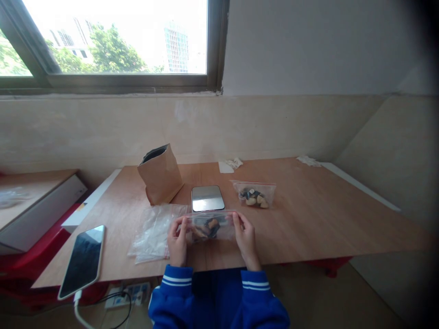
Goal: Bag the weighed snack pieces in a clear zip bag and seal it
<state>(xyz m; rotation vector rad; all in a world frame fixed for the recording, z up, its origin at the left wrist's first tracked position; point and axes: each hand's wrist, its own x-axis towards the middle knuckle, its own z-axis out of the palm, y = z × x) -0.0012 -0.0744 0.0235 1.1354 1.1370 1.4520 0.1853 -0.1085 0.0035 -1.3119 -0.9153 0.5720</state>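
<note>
Both my hands hold a clear zip-top plastic bag (209,227) by its two ends, just above the wooden tabletop (308,219). Dark and tan chunks fill the bag's middle. My left hand (177,241) grips its left end, beside a crumpled, flat clear plastic bag (154,233). My right hand (246,240) grips the right end. Just beyond the held bag lies a flat silver digital scale (208,198). A second clear bag (254,194), holding similar chunks, lies to the scale's right.
A brown paper bag (160,174) stands at the far left of the table, tilted. A smartphone (81,262) with a white cable lies at the near left edge. White paper scraps (231,165) lie at the back. A power strip (127,294) sits on the floor below.
</note>
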